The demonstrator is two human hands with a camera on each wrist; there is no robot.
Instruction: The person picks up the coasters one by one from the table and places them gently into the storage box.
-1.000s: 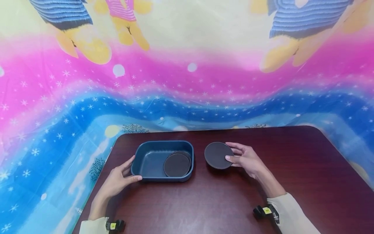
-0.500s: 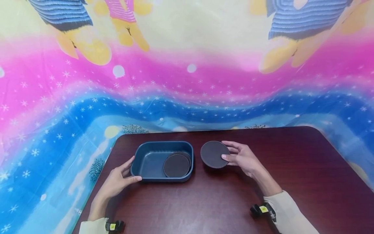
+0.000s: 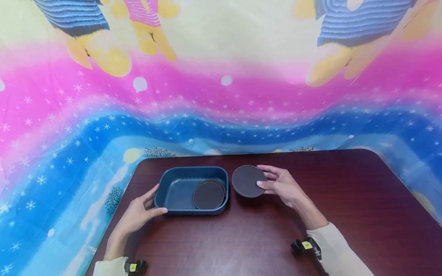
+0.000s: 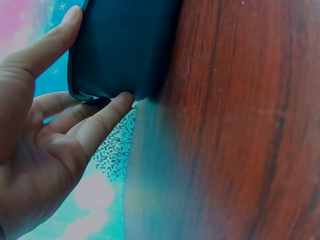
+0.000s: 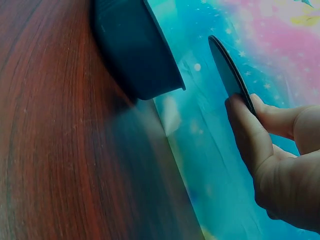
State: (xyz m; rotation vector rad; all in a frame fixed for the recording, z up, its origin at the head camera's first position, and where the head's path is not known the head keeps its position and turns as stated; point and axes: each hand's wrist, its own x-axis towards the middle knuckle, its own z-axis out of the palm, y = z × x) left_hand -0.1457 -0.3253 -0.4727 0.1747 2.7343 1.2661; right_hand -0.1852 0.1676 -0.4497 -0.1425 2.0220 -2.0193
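Note:
A dark blue rectangular container (image 3: 176,210) stands on the table, left of the middle. My left hand (image 3: 136,212) holds its left end, thumb at the near corner and fingers at the left side. In the left wrist view the left hand (image 4: 50,130) has its thumb at the rim and fingertips against the wall. Round dark brown coasters (image 3: 208,195) lie overlapping inside, at the container's right end. My right hand (image 3: 281,186) pinches another round coaster (image 3: 246,181) by its right edge, thumb on top, above the table just right of the container. The right wrist view shows this coaster (image 5: 227,65) edge-on.
The dark reddish-brown table (image 3: 228,245) has rounded far corners. Behind it hangs a colourful cloth (image 3: 214,96) with snowflakes and cartoon figures. Each wrist bears a small black camera on a strap, next to a pale sleeve (image 3: 340,249).
My right hand has moved left with the coaster, closer to the container's right side. The left hand, the container and the coasters inside it have stayed in place.

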